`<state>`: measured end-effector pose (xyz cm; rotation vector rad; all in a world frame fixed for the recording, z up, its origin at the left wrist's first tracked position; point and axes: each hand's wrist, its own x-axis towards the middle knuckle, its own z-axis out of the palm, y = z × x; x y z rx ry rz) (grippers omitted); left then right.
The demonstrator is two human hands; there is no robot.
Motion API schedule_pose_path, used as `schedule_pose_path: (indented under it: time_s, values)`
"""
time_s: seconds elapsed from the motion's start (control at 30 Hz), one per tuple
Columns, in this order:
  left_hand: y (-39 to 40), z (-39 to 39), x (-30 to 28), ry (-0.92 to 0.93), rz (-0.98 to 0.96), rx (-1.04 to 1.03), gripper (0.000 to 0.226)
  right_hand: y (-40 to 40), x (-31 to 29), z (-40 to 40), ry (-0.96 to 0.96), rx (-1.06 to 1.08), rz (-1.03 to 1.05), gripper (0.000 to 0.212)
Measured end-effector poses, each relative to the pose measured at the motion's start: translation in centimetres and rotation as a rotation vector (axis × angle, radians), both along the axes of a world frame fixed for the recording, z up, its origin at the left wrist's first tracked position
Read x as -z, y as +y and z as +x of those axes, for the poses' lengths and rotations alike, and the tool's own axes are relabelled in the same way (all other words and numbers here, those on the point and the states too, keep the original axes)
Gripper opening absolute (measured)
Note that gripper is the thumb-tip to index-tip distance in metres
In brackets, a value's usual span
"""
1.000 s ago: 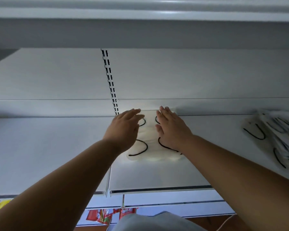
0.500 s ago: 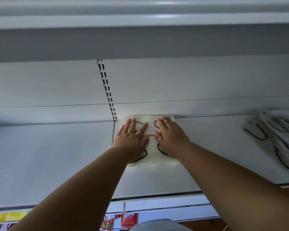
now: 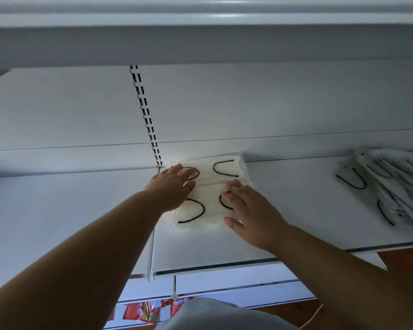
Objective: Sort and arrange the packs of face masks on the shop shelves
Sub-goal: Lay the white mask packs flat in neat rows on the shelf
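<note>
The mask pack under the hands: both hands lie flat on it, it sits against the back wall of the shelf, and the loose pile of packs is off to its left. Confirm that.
Not quite. In the head view the loose pile of packs lies to the right, not the left. The rest holds: left hand and right hand lie flat on the mask pack, which sits against the back wall of the shelf.

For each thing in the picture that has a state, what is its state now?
Pack of face masks: lying flat on the shelf, against the back panel.
Left hand: open, flat on the pack.
Right hand: open, flat on the pack.
Pile of packs: untidy, fanned out.
</note>
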<state>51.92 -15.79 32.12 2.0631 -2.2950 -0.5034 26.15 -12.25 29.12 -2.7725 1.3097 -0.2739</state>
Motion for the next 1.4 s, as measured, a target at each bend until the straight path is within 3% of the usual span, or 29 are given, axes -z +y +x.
schedule_pose_path:
  time_s: [0.3,0.43,0.63,1.0,1.17,1.4]
  values:
    - [7.3,-0.6,0.5,0.063,-0.377,0.212,0.053,1.1,0.3,0.7,0.032,0.081,-0.026,0.066]
    - [8.5,-0.9,2.1,0.058,-0.39,0.236,0.042,1.3,0.4,0.5,0.005,0.045,-0.097,0.059]
    - [9.2,-1.6,2.1,0.004,-0.374,0.209,0.052,0.7,0.9,-0.7,-0.083,-0.042,-0.08,0.054]
    - [9.7,-2.3,1.6,-0.098,-0.376,0.18,0.062,0.3,0.1,-1.1,-0.018,-0.106,-0.147,0.068]
    - [10.4,-2.5,0.5,-0.083,-0.425,0.224,0.062,1.8,-2.0,-0.7,-0.011,0.006,-0.036,0.068]
    - [12.7,-5.5,0.0,0.013,-0.499,0.367,0.045,4.9,-4.6,-2.6,-0.135,0.24,-0.151,0.042]
